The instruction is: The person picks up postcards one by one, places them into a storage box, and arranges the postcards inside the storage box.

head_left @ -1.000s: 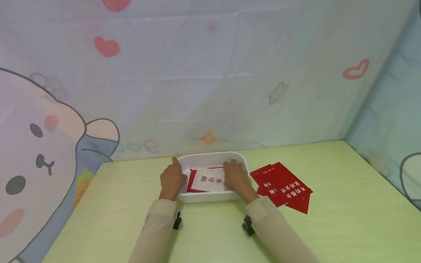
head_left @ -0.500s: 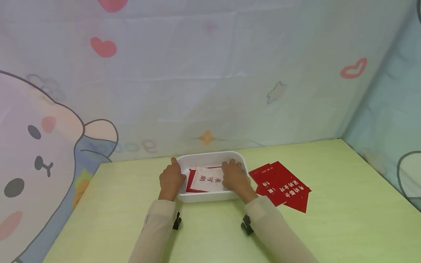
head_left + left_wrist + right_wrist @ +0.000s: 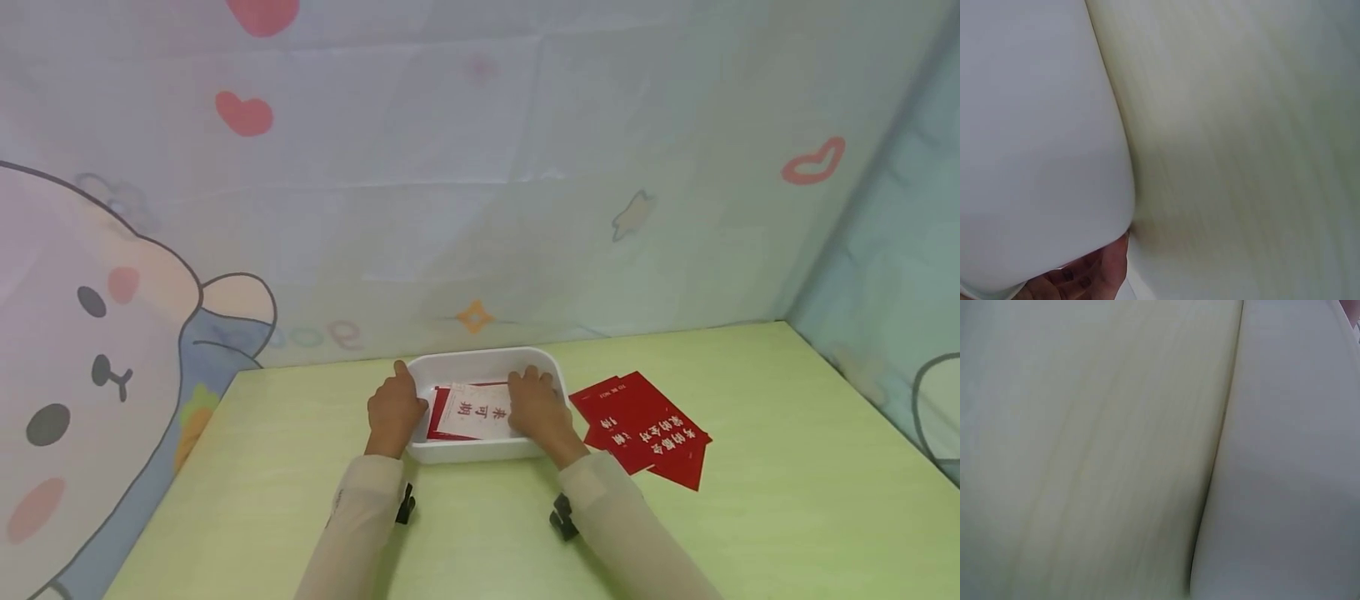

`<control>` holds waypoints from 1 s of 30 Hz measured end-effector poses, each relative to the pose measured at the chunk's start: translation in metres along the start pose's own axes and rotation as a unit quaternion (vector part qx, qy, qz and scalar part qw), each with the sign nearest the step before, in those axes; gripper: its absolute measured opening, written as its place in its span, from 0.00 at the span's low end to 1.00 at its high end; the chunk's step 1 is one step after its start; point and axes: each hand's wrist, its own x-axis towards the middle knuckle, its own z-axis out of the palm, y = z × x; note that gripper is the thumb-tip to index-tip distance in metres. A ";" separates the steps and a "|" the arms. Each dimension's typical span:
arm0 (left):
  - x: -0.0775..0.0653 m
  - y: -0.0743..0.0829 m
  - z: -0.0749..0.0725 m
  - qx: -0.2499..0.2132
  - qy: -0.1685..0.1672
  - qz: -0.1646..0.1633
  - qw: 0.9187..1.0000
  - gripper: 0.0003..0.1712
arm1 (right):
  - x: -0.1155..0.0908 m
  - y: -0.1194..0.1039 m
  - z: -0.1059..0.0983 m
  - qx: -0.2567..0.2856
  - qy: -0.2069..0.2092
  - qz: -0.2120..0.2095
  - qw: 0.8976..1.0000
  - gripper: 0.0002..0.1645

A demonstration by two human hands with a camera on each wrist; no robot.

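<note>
A white plastic tray (image 3: 480,452) with rounded corners stands on the table. Inside it lies a white card (image 3: 476,408) with red characters, on top of a red card (image 3: 435,421). My left hand (image 3: 393,408) grips the tray's left end, thumb over the rim; in the left wrist view its fingers (image 3: 1094,275) sit against the outside wall. My right hand (image 3: 540,412) reaches over the tray's right end, with its bent fingers inside, covering the white card's right part. Its fingertips are hidden, and I cannot tell whether they pinch the card.
Several red cards (image 3: 645,425) with white characters lie overlapping on the table just right of the tray. The pale green table (image 3: 795,500) runs back to a printed cloth backdrop (image 3: 480,208). A second cloth (image 3: 892,292) borders the right side.
</note>
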 end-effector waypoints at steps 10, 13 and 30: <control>0.000 0.002 -0.001 -0.003 0.008 0.006 1.000 0.31 | 0.003 0.003 -0.002 0.025 0.016 0.000 1.000 0.21; 0.001 0.001 0.000 0.002 0.003 0.006 1.000 0.32 | 0.003 0.003 -0.004 0.059 0.025 0.000 0.998 0.21; 0.003 0.000 0.001 0.009 -0.014 -0.006 1.000 0.36 | 0.009 0.012 -0.012 0.130 0.100 -0.050 0.985 0.21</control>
